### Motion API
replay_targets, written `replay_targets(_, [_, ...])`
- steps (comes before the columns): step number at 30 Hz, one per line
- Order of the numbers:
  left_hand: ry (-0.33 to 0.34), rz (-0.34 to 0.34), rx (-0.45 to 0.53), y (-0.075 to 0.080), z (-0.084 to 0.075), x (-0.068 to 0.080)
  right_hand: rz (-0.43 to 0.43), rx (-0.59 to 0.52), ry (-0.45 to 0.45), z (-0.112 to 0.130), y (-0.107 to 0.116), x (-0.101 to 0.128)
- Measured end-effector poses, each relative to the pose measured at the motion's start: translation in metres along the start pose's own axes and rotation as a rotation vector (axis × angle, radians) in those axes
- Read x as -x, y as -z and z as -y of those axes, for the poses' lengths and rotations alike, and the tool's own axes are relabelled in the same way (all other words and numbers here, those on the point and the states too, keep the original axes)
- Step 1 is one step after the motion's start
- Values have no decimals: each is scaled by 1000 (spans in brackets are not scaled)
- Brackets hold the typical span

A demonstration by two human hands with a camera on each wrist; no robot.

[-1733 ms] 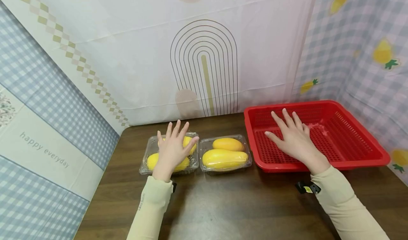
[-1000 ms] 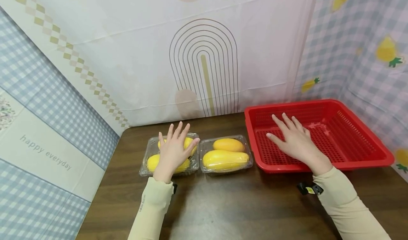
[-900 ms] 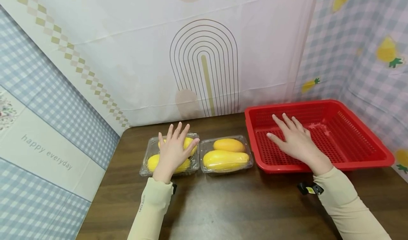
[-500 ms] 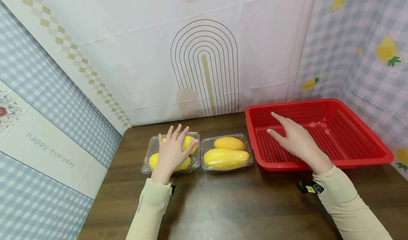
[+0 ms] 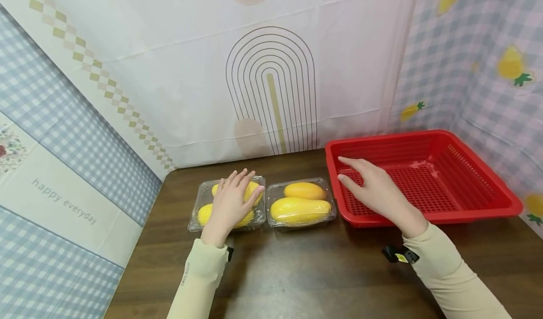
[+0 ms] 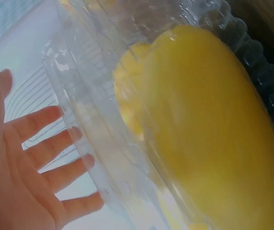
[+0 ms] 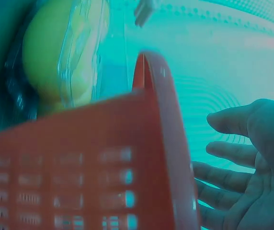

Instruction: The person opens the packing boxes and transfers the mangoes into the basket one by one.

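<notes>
two clear plastic clamshell boxes are seen side by side near the back edge of the dark wooden counter (image 5: 297, 272), each holding two smooth, oblong yellow fruits. the left box (image 5: 199, 213) is covered by the left hand (image 5: 231, 205), laid on its lid with fingers loosely spread and slightly bent, nothing pinched. the right box (image 5: 300, 202) is left untouched. one red perforated plastic basket (image 5: 475, 213), rectangular and shallow, is set toward the right edge; the right hand (image 5: 373, 192) is held over its left rim, fingers straight and parted, empty.
</notes>
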State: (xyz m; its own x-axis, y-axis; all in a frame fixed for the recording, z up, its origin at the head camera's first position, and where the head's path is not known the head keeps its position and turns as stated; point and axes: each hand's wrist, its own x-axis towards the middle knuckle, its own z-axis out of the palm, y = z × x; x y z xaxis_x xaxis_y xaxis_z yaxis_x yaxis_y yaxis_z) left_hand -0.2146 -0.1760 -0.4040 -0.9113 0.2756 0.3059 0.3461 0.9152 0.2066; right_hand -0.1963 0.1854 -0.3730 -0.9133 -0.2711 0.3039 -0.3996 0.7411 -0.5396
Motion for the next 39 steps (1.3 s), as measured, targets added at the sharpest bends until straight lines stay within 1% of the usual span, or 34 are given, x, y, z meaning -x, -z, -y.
replay_targets(7, [-132, -39, 25, 5, -12, 2, -4, -20, 52, 19, -13, -5])
replay_targets(10, [-187, -45, 45, 4, -19, 2, 2, -26, 68, 25, -19, -6])
replay_targets(13, [-217, -29, 60, 1, -25, 3, 18, -31, 84, 30, -25, -7])
replay_targets(19, [-233, 32, 97, -7, -34, 4, 52, -56, 96, 35, -38, -7])
replay_targets(26, [-280, 45, 131, -18, -38, 3, 82, 5, 108, 35, -52, -6])
replay_targets(30, [-282, 68, 146, -20, -39, 3, 84, 40, 110, 35, -53, -6])
replay_targets(34, [-272, 101, 142, -23, -38, 3, 97, 83, 115, 34, -53, -8])
replay_targets(39, [-269, 105, 131, -25, -38, 3, 99, 138, 116, 32, -51, -10])
